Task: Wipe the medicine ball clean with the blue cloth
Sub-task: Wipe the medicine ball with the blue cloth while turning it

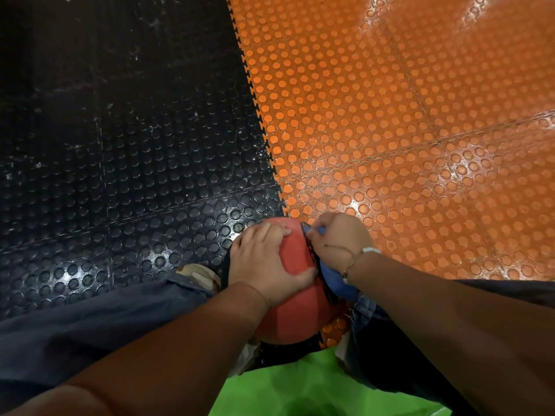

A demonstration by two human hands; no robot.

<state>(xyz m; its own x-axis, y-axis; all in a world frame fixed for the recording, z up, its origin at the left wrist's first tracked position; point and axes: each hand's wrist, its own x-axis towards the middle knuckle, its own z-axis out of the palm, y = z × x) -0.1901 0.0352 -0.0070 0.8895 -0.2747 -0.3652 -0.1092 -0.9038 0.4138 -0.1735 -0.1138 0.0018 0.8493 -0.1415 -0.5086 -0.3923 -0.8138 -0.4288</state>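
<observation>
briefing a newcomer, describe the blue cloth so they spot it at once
Where the black studded mat meets the orange mat, a red medicine ball sits on the seam. The blue cloth is bunched under the right hand against the ball's right side. Its bright blue stands out from the dark trousers beside it.

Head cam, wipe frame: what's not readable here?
All head view:
- Top of the medicine ball: under the left hand.
- Its right side: behind the blue cloth and right hand.
- Its underside: hidden by its own bulk and the legs.
- Most of the cloth: bunched under the right hand.
- The black band on the ball: blurred.
</observation>
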